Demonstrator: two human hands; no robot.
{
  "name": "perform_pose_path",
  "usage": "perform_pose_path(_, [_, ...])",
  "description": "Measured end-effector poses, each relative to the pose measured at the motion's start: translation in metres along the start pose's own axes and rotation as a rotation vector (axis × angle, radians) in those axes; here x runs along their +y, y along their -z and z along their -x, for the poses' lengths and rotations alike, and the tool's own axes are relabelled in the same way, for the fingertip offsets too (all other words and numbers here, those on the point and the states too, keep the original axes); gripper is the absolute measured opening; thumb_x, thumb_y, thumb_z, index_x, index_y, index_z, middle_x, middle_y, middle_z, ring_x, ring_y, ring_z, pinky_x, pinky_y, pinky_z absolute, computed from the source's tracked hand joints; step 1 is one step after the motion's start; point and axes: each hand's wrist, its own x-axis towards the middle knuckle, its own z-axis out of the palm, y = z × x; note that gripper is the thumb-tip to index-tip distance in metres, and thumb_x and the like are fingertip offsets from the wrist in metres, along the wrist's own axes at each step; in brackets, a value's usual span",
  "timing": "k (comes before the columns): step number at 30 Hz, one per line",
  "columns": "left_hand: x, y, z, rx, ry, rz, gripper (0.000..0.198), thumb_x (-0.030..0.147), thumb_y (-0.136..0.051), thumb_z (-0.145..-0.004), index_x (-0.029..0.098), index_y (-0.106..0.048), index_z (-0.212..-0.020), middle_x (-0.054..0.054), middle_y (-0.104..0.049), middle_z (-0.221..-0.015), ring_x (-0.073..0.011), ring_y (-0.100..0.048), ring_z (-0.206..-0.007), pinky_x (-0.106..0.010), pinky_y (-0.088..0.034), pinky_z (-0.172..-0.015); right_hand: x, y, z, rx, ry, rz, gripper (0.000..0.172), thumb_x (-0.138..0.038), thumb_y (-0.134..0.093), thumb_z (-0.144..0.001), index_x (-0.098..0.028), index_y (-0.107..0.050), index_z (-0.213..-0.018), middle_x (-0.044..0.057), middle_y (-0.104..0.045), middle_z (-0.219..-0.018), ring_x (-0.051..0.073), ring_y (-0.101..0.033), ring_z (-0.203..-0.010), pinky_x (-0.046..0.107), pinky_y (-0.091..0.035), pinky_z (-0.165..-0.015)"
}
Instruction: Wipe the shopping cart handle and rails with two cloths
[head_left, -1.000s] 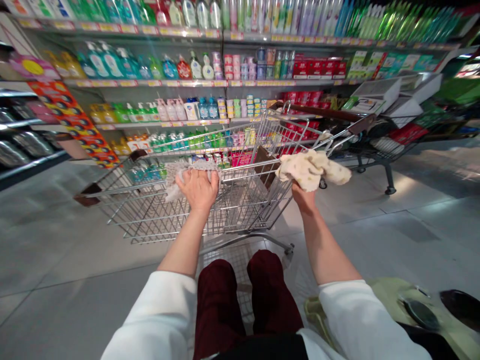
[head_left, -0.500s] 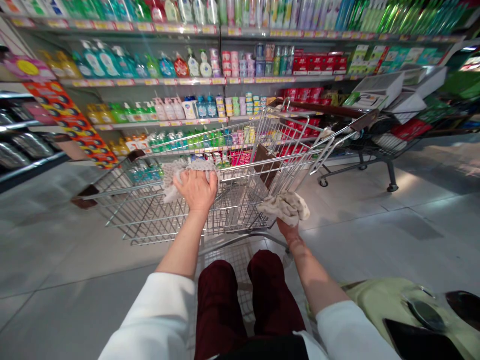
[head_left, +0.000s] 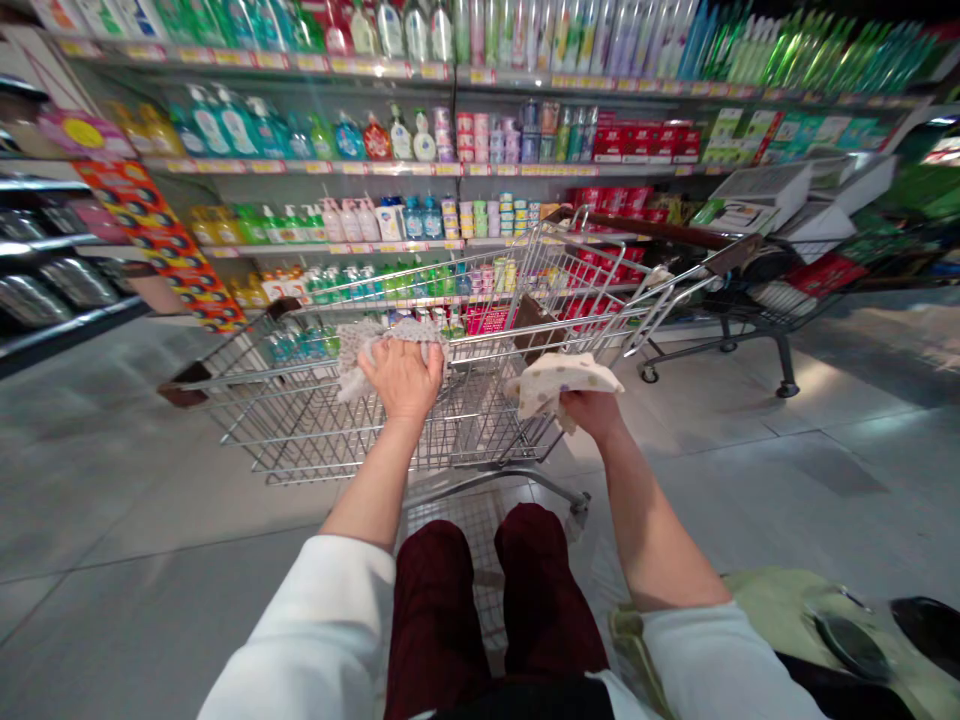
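Observation:
A wire shopping cart [head_left: 300, 420] stands sideways in front of me in a shop aisle. My left hand [head_left: 403, 378] rests on the cart's top rail with its fingers closed over a grey cloth [head_left: 352, 350] pressed onto the wire. My right hand [head_left: 592, 410] grips a cream dotted cloth [head_left: 559, 380] and holds it against the cart's right end, near a brown flap [head_left: 529, 322]. My white sleeves and dark red trousers show at the bottom.
Shelves of bottles and boxes [head_left: 450, 140] run along the far side. A second cart [head_left: 750, 270] loaded with boxes stands at the right. A dark rack [head_left: 52, 300] is at the left. A green bag [head_left: 810, 620] lies at the lower right on the tiled floor.
My right hand with the cream cloth dropped from the cart's top corner down its right end, then rose partway again. My left hand stayed on the rail.

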Motion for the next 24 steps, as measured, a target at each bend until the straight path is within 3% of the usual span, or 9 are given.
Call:
perform_pose_path(4, [0.0, 0.0, -0.001, -0.006, -0.008, -0.02, 0.052, 0.049, -0.033, -0.097, 0.012, -0.069, -0.096, -0.019, -0.066, -0.105, -0.0359, -0.051, -0.111, -0.057, -0.026, -0.106, -0.033, 0.034, -0.034, 0.08, -0.177, 0.056, 0.039, -0.037, -0.055, -0.084, -0.017, -0.074, -0.111, 0.012, -0.071, -0.116, 0.029, -0.063, -0.112, 0.04, -0.048, -0.101])
perform_pose_path(7, [0.001, 0.0, -0.001, -0.002, 0.001, 0.029, 0.049, 0.048, -0.035, -0.096, 0.013, -0.069, -0.099, -0.019, -0.066, -0.107, -0.0358, -0.051, -0.113, -0.057, -0.024, -0.107, -0.05, 0.037, -0.035, 0.145, -0.171, 0.131, 0.038, -0.037, -0.054, -0.084, -0.014, -0.076, -0.105, 0.016, -0.072, -0.109, 0.031, -0.064, -0.108, 0.043, -0.046, -0.1])
perform_pose_path(12, [0.001, 0.0, 0.0, 0.0, 0.026, 0.104, 0.047, 0.048, -0.038, -0.095, 0.013, -0.069, -0.101, -0.018, -0.066, -0.11, -0.036, -0.049, -0.117, -0.058, -0.02, -0.11, -0.057, 0.011, -0.012, 0.252, -0.116, 0.168, 0.037, -0.034, -0.05, -0.088, -0.013, -0.074, -0.106, 0.018, -0.071, -0.109, 0.032, -0.06, -0.115, 0.054, -0.037, -0.108])
perform_pose_path(16, [0.001, 0.0, 0.0, -0.029, 0.041, 0.132, 0.047, 0.047, -0.038, -0.094, 0.012, -0.068, -0.105, -0.019, -0.065, -0.113, -0.0371, -0.047, -0.119, -0.06, -0.018, -0.11, -0.058, 0.0, -0.01, 0.334, -0.113, 0.185, 0.039, -0.037, -0.051, -0.088, -0.014, -0.073, -0.111, 0.019, -0.069, -0.117, 0.034, -0.057, -0.121, 0.059, -0.034, -0.108])
perform_pose_path(20, [0.001, -0.001, 0.001, -0.001, 0.028, 0.089, 0.047, 0.048, -0.037, -0.095, 0.013, -0.067, -0.105, -0.019, -0.065, -0.112, -0.037, -0.048, -0.118, -0.06, -0.019, -0.11, -0.059, -0.02, -0.012, 0.296, -0.084, 0.15, 0.046, -0.045, -0.047, -0.093, -0.013, -0.072, -0.115, 0.019, -0.067, -0.122, 0.033, -0.056, -0.124, 0.054, -0.035, -0.111])
perform_pose_path(24, [0.003, -0.002, 0.001, 0.002, 0.044, 0.091, 0.045, 0.047, -0.038, -0.095, 0.014, -0.068, -0.098, -0.018, -0.066, -0.11, -0.0369, -0.048, -0.119, -0.06, -0.02, -0.11, -0.056, -0.055, 0.004, 0.181, -0.103, 0.138, 0.047, -0.041, -0.046, -0.093, -0.013, -0.069, -0.122, 0.019, -0.064, -0.128, 0.034, -0.052, -0.128, 0.056, -0.033, -0.112])
